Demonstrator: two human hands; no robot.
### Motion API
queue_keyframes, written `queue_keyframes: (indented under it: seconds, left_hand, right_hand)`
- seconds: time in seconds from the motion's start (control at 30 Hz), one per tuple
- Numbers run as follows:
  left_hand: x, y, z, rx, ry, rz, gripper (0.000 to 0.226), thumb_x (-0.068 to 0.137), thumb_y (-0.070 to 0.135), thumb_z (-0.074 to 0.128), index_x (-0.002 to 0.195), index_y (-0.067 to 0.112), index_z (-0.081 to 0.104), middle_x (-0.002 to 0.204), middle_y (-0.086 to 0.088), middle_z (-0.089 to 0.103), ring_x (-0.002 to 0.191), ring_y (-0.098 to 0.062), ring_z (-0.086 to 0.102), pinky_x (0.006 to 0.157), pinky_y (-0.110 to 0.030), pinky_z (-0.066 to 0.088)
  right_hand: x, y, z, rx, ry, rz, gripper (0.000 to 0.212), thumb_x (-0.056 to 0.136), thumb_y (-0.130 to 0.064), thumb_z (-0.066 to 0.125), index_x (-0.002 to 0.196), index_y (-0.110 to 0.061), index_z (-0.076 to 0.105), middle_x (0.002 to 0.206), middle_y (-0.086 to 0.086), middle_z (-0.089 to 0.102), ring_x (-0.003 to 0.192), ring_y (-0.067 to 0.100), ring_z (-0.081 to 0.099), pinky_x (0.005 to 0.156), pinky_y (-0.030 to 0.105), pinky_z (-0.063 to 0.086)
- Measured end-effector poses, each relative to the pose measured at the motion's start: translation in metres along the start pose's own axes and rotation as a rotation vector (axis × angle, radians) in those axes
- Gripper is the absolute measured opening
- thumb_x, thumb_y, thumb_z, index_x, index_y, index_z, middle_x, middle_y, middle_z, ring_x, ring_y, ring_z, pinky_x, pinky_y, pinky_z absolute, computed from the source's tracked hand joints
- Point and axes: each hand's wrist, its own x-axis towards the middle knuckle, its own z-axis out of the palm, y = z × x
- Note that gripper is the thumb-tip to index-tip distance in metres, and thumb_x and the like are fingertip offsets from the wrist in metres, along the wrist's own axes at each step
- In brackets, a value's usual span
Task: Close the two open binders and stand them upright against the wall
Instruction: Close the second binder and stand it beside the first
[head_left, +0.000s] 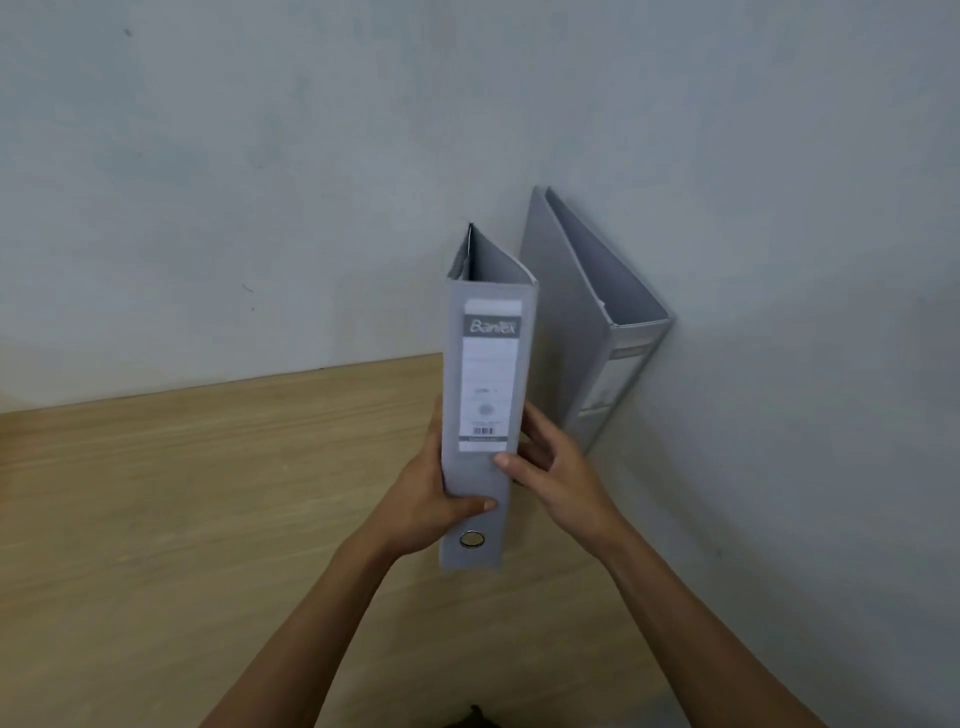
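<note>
A grey lever-arch binder (488, 364) stands upright and closed, its labelled spine with a metal finger ring facing me. My left hand (426, 493) grips its lower left side, thumb across the spine. My right hand (550, 467) holds its lower right side, thumb on the spine's front. A second grey binder (587, 322) stands closed and upright just behind and to the right, in the corner, touching the right wall. The two binders sit close together; whether they touch is hidden.
A wooden tabletop (208, 519) stretches to the left and toward me. A pale grey back wall (260, 182) meets a side wall (805, 364) at the corner where the binders stand.
</note>
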Motion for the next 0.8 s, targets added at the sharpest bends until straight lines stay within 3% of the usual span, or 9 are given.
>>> queue_keyframes:
  seconds: [0.1, 0.17, 0.3, 0.37, 0.5, 0.63, 0.8]
  left_hand:
    - [0.016, 0.001, 0.011, 0.051, -0.027, -0.014, 0.125, 0.072, 0.018, 0.084, 0.159, 0.037, -0.005, 0.149, 0.015, 0.048, 0.129, -0.002, 0.054, 0.094, -0.029, 0.057]
    - [0.029, 0.001, 0.020, 0.074, -0.043, -0.030, 0.128, 0.073, 0.018, 0.084, 0.159, 0.035, -0.009, 0.149, 0.011, 0.047, 0.128, -0.006, 0.052, 0.098, -0.031, 0.054]
    - [0.046, -0.005, 0.041, 0.130, -0.071, -0.083, 0.122, 0.074, 0.010, 0.084, 0.160, 0.017, -0.002, 0.135, 0.007, 0.050, 0.127, -0.013, 0.054, 0.078, -0.004, 0.050]
    - [0.052, -0.010, 0.049, 0.169, -0.067, -0.096, 0.118, 0.073, 0.008, 0.083, 0.160, 0.012, 0.003, 0.137, 0.002, 0.052, 0.130, -0.019, 0.055, 0.075, -0.001, 0.049]
    - [0.062, -0.009, 0.057, 0.192, -0.082, -0.099, 0.127, 0.075, 0.009, 0.082, 0.159, 0.021, -0.012, 0.151, -0.005, 0.046, 0.127, -0.010, 0.048, 0.096, -0.021, 0.047]
    - [0.076, -0.006, 0.056, 0.201, -0.087, -0.110, 0.130, 0.078, 0.008, 0.079, 0.157, 0.029, -0.021, 0.158, -0.004, 0.036, 0.140, -0.022, 0.042, 0.104, -0.031, 0.043]
    - [0.097, -0.002, 0.054, 0.227, -0.027, -0.134, 0.121, 0.082, 0.004, 0.074, 0.158, 0.026, -0.018, 0.156, -0.008, 0.040, 0.142, -0.027, 0.042, 0.100, -0.029, 0.041]
  right_hand:
    - [-0.008, 0.016, -0.014, -0.018, 0.042, 0.031, 0.071, 0.088, -0.026, 0.072, 0.151, -0.041, 0.042, 0.146, -0.015, 0.059, 0.136, 0.007, 0.055, 0.107, 0.037, 0.051]
    - [-0.012, 0.026, -0.026, -0.039, 0.059, 0.054, 0.070, 0.089, -0.022, 0.071, 0.151, -0.038, 0.043, 0.143, -0.015, 0.062, 0.134, 0.006, 0.056, 0.107, 0.032, 0.052]
    - [-0.014, 0.046, -0.040, -0.027, 0.115, 0.076, 0.065, 0.089, -0.013, 0.070, 0.149, -0.024, 0.050, 0.141, -0.006, 0.065, 0.132, 0.009, 0.059, 0.106, 0.030, 0.052]
    - [-0.014, 0.054, -0.044, 0.001, 0.132, 0.095, 0.060, 0.089, -0.009, 0.068, 0.146, -0.025, 0.055, 0.137, -0.006, 0.068, 0.130, 0.009, 0.061, 0.104, 0.030, 0.054]
    - [-0.012, 0.062, -0.052, 0.043, 0.185, 0.114, 0.053, 0.090, -0.005, 0.065, 0.131, -0.037, 0.062, 0.126, -0.016, 0.073, 0.124, 0.005, 0.064, 0.091, 0.018, 0.055]
    - [-0.002, 0.065, -0.055, -0.009, 0.230, 0.137, 0.051, 0.091, -0.010, 0.069, 0.138, -0.027, 0.060, 0.130, -0.006, 0.070, 0.121, 0.009, 0.065, 0.090, 0.022, 0.057]
    - [0.019, 0.063, -0.057, -0.094, 0.417, 0.299, 0.016, 0.086, -0.030, 0.076, 0.094, -0.028, 0.062, 0.096, -0.007, 0.069, 0.098, 0.021, 0.071, 0.085, 0.042, 0.062]
